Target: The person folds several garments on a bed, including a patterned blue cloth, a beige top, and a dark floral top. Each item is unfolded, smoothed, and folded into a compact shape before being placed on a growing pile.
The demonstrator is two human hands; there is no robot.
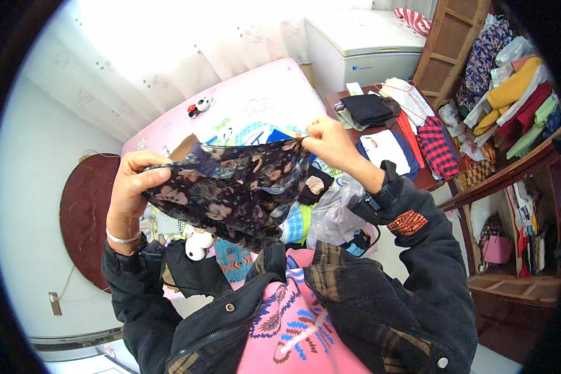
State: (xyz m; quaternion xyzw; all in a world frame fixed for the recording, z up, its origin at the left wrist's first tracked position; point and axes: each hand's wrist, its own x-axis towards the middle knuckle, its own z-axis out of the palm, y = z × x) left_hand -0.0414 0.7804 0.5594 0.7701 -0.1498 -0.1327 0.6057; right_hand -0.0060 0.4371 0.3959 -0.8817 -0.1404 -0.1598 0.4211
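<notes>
A thin black garment with a pale floral print [230,190] is stretched between my two hands above a bed. My left hand [133,187] is closed on its left corner, thumb on top. My right hand [328,142] is closed in a pinch on the upper right corner. The upper edge runs nearly straight between them while the lower part hangs loose in folds toward my chest. What kind of garment it is I cannot make out. Beneath it, mixed clothes lie heaped, among them a teal patterned piece [234,258] and a polka-dotted clear plastic bag [336,209].
A pink mattress [280,81] carries a small plush toy [199,107]. To the right, a reddish-brown table [427,181] holds folded dark clothes [371,111] and a red-and-black checked piece [437,146]. Beyond are a white chest freezer [380,68] and an open wardrobe with piled clothes [511,93].
</notes>
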